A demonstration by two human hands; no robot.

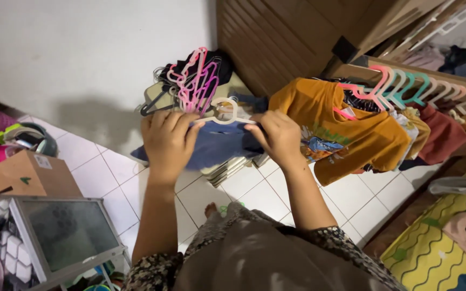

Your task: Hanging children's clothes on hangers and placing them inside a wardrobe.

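- Head view, landmark: wooden rail point(405, 73) at upper right, already loaded with a row of pink, teal and cream hangers point(405, 86) — an orange printed shirt point(346, 129) nearest, dark red and patterned garments behind it.
- Left of the rail: left hand point(168, 141) and right hand point(279, 137) both closed around a blue garment point(217, 145), fingers pinching the cloth at the shoulders of a cream hanger point(226, 110).
- Blue garment held in the air above the white tiled floor point(109, 178), apart from the rail, not yet hung.
- Judged stage: hanger being fitted into the garment — several pieces done, this one in hand.
- Further left of the rail: bunch of spare pink hangers point(195, 81) lying on a dark heap of clothes point(211, 67), so probably more left to do.
- Far from the rail, lower left: cardboard box point(25, 178) and a grey framed panel point(66, 237).
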